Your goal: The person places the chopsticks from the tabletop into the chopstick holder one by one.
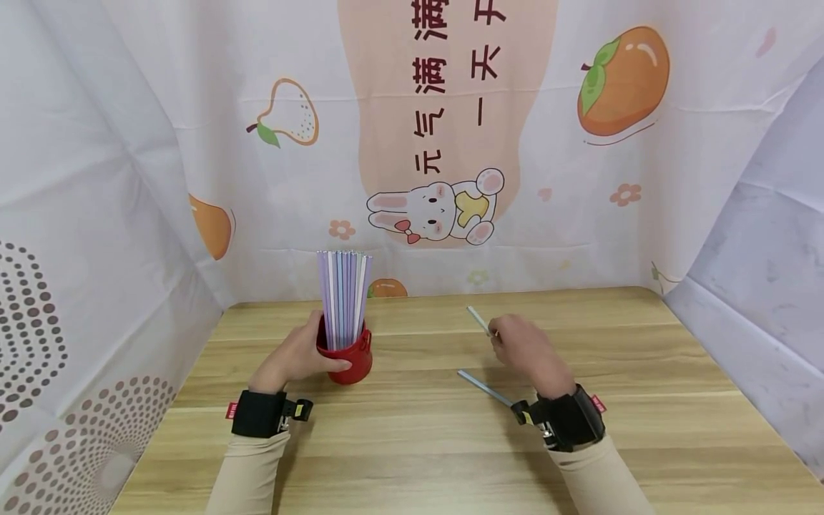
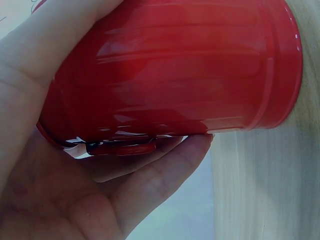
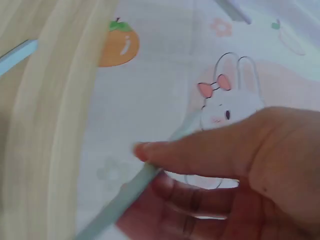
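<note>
My left hand (image 1: pixel 297 355) grips a small red metal bucket (image 1: pixel 357 362), its thumb across the near side and fingers around the far side. Upright in the bucket stands a bundle of thin sticks (image 1: pixel 344 293) in purple, white and light blue. In the right wrist view, my right hand (image 3: pixel 225 160) pinches a pale green stick (image 3: pixel 120 202) between thumb and fingers. That stick slants above the table in the head view. On the table beside the right hand (image 1: pixel 526 352) lies a blue-grey stick (image 1: pixel 483 386), its near end hidden by the wrist camera.
The wooden table (image 1: pixel 399 443) reaches back to a printed cloth (image 1: pixel 296 193) with fruit and a rabbit. White cloth (image 1: pixel 96 200) with dots hangs at the left, and a pale cloth (image 1: pixel 766 236) hangs at the right. Each wrist wears a black camera strap (image 1: pixel 257 413).
</note>
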Tool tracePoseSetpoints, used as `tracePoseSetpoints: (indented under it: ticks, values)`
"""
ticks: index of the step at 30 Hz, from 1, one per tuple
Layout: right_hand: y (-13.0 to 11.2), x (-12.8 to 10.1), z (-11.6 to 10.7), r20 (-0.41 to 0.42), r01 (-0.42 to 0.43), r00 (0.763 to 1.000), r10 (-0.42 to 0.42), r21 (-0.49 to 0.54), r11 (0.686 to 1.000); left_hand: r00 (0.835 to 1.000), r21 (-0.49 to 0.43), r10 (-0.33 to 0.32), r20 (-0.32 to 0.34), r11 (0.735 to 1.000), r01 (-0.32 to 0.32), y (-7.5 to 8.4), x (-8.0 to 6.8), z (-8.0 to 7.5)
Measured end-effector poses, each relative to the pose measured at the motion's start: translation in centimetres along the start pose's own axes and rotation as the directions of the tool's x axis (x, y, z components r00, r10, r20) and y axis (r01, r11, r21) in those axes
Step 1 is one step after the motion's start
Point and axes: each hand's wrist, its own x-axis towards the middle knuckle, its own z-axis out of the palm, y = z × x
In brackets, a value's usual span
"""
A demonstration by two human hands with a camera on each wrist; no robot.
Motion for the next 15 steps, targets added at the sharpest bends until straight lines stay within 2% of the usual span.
tracePoseSetpoints:
  ticks: [6,15]
  values:
    - [-1.1,0.1,-0.6,-0.096,0.052,0.994,-0.043,0.090,0.995,0.999,-0.010,0.035,0.010,0.999,-0.035,0.1,0.1,0.0]
    - [-2.7,-0.6,-1.4,-0.222,0.107,0.972,-0.074,0.139,0.985,1.000,-0.008,0.013,0.005,1.000,-0.013,0.2,-0.1,0.0]
